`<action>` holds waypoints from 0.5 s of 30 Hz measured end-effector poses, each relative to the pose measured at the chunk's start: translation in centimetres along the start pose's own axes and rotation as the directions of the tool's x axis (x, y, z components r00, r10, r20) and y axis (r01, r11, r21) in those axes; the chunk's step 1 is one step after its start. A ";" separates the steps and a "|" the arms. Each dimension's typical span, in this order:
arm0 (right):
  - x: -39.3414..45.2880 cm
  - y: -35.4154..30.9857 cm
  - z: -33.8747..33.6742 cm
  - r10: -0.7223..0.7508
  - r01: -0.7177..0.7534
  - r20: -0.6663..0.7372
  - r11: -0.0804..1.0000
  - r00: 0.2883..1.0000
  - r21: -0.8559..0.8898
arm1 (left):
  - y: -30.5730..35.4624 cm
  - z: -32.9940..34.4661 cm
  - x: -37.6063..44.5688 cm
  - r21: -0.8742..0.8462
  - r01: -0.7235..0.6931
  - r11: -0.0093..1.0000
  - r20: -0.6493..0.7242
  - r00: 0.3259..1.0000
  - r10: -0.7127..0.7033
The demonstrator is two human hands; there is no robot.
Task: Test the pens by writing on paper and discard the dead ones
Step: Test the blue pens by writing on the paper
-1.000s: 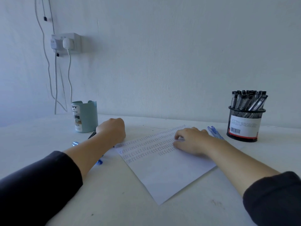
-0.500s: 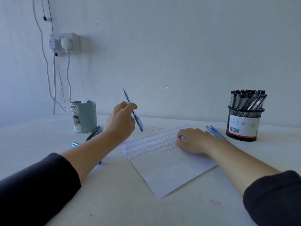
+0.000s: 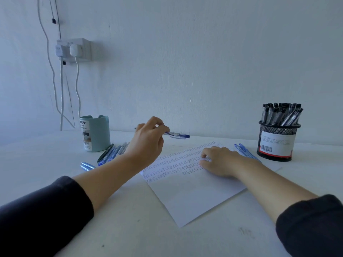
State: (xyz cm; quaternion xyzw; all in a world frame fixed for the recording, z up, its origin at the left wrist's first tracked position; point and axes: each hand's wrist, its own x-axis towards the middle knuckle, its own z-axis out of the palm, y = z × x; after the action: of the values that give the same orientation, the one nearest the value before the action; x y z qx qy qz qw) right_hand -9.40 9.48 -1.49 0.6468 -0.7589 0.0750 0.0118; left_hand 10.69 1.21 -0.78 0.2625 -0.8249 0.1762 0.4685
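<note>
My left hand (image 3: 147, 141) is raised above the table and pinches a blue pen (image 3: 176, 135) that lies nearly level, its blue end pointing right. My right hand (image 3: 220, 161) rests on a white sheet of paper (image 3: 193, 190) covered in rows of small blue scribbles, fingers loosely bent on the sheet. Several pens (image 3: 111, 152) lie loose on the table to the left of the paper. Two blue pens (image 3: 245, 151) lie just right of my right hand.
A black mesh cup (image 3: 276, 143) full of black-capped pens stands at the right. A pale teal pen holder (image 3: 95, 133) stands at the back left by the wall. A wall socket (image 3: 74, 50) with cables hangs above it. The white table (image 3: 130, 229) extends toward me.
My left hand picked a blue pen up from the pile on the left, raised it and turned it from upright to nearly level. The right hand stayed on the paper.
</note>
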 end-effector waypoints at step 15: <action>0.0 -0.2 0.0 0.013 -0.013 0.029 1.000 1.000 0.009 | 1.0 -0.6 -0.1 0.204 0.101 0.974 0.250 0.956 -0.152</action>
State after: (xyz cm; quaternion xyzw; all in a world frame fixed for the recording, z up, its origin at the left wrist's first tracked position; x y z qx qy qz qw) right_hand -9.21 9.45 -1.47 0.6428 -0.7629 0.0692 -0.0025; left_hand 10.58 2.38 -0.63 0.3793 -0.8410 0.1866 0.3377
